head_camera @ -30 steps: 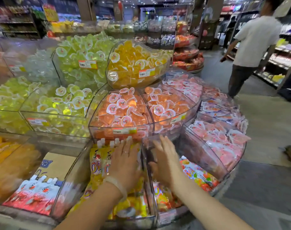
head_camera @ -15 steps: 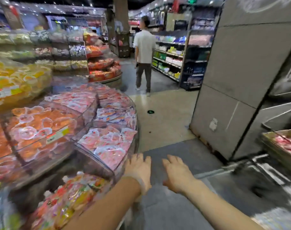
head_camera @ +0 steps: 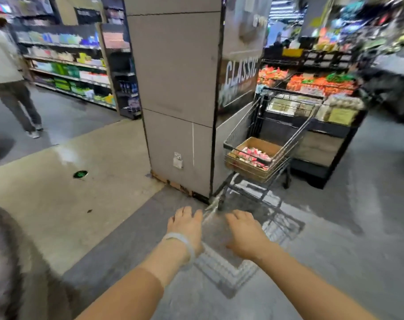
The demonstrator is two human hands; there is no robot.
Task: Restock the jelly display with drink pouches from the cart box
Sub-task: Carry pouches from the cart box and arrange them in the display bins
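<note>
A broad square pillar clad in flat grey panels fills the middle of the view, its right face carrying a dark poster lettered CLASSIC. Grey and beige floor, smooth and slightly glossy, spreads around it. Long shelving with blurred coloured packs runs behind on the left, where a person in a pale shirt walks. A dark produce stand with orange and green goods stands right of the pillar. Just beside the pillar's right corner sits a wire shopping cart, thin metal mesh on a dark frame. Inside its basket lies an open brown cardboard box holding pink-and-white drink pouches, too blurred for detail. Both hands hang well short of the cart: the left hand, a pale band at its wrist, and the right hand each have the grip loose, fingers spread, holding nothing.
</note>
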